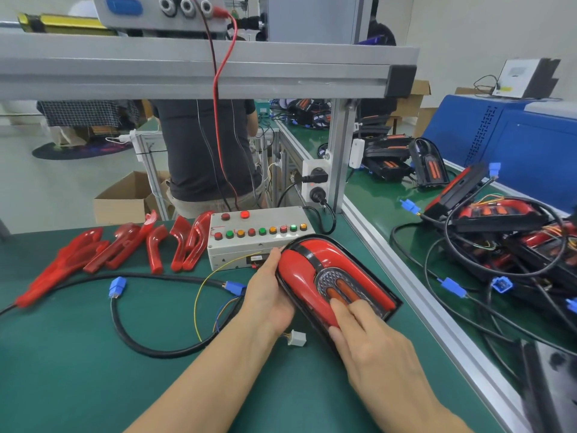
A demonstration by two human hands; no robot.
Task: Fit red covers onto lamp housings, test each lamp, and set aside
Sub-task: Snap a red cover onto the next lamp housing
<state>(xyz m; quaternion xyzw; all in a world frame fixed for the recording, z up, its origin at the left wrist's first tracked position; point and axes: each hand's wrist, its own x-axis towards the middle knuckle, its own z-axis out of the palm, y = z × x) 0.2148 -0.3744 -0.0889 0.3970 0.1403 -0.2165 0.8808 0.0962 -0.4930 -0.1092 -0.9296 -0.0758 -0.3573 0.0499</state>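
Note:
A lamp [324,273] with a glossy red cover and black housing lies tilted on the green table, in front of the grey test box [259,235]. My left hand [268,295] grips the lamp's left edge, its fingers hidden under the housing. My right hand [365,335] lies on the lamp's near end, with straight fingers pressing on the red cover beside the orange strips. Several loose red covers [131,248] lie at the left of the table. A black cable with blue plugs [117,287] loops across the table.
The test box has a row of coloured buttons and one lit red lamp on top. A pile of lamps [499,232] with cables covers the bench on the right, beyond an aluminium rail [415,295]. A person stands behind the frame. A small white connector [296,338] lies near my left wrist.

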